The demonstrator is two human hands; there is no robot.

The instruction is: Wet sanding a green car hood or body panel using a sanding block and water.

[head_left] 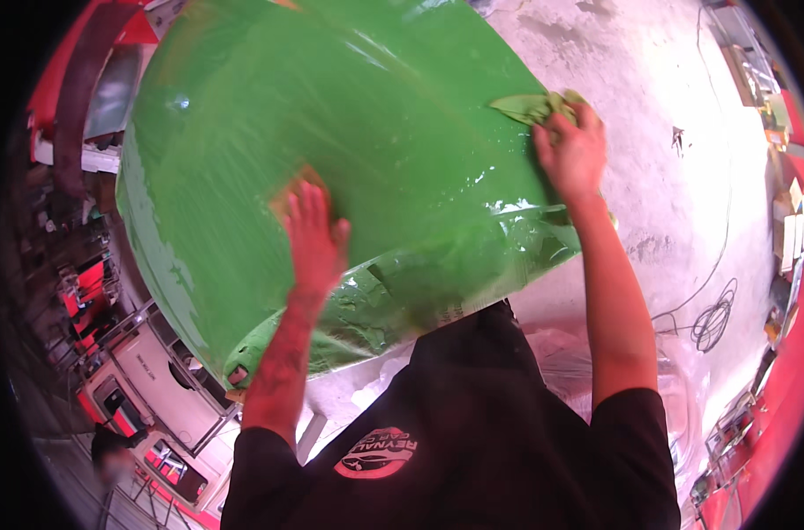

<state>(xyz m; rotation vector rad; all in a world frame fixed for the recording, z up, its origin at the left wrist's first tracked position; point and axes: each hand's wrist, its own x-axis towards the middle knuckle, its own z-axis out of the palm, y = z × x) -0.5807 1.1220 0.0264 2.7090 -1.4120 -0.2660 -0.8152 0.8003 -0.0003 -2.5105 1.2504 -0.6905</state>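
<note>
A large, glossy green car hood (pixel 402 106) fills the middle of the head view, with wet-looking streaks and droplets on its surface. My left hand (pixel 315 238) lies over a thin orange pad (pixel 283 196), its fingers stretched out and pressing the pad against the hood; the pad is blurred and partly hidden beneath them. At the hood's right edge, my right hand (pixel 577 152) is closed around a bunched light-green cloth (pixel 521 108). One corner of the cloth spreads left over the paint.
Behind the hood's near edge, by my body, there is clear plastic sheeting (pixel 565 353). A dark cable (pixel 711 318) lies coiled on the pale floor at right, near cluttered shelving. A light-coloured vehicle (pixel 150 375) stands at lower left, a red one (pixel 53 84) at upper left.
</note>
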